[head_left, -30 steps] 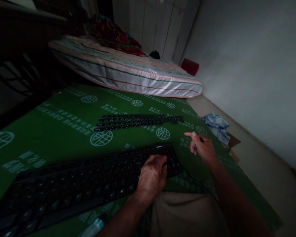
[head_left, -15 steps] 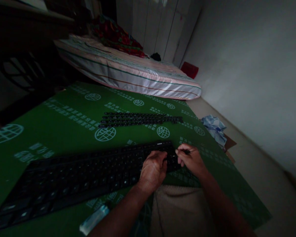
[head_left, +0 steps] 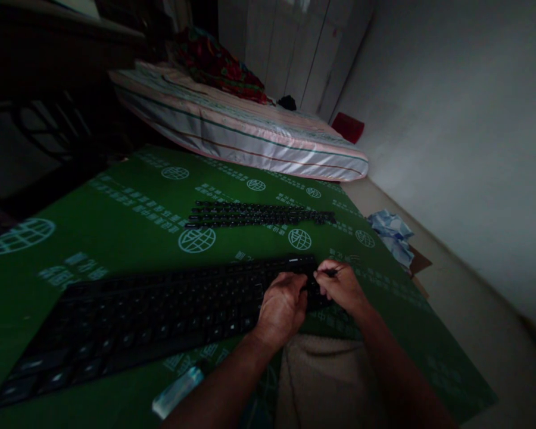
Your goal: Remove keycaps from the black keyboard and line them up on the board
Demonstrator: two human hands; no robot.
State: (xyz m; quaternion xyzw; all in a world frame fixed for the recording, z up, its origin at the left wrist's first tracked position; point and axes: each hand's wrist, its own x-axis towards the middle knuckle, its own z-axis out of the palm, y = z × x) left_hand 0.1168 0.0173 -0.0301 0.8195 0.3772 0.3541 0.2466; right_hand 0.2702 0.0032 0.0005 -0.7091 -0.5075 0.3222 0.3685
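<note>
A black keyboard [head_left: 161, 310] lies slantwise across the green printed board [head_left: 129, 244]. My left hand [head_left: 283, 301] rests on its right part, fingers curled down against the keys; the fingertips are mostly hidden. Just right of it, my right hand [head_left: 342, 289] is closed in a pinch around a thin dark tool [head_left: 331, 272], whose exact kind is too dark to tell. The pinching fingertips are at the keyboard's right end. Beyond the keyboard, several rows of loose black keycaps [head_left: 259, 215] are laid out on the board.
A small clear-and-blue packet [head_left: 178, 390] lies near my left forearm. A bed with a striped mattress [head_left: 250, 140] stands behind the board. On the floor at the right are crumpled blue-white wrapping [head_left: 389, 232] and brown cardboard [head_left: 418, 262], beside a pale wall [head_left: 464, 119].
The whole view has shifted slightly, so things appear a little further right. Relative to the keyboard, my right hand has come slightly closer to my left; both keep their grip.
</note>
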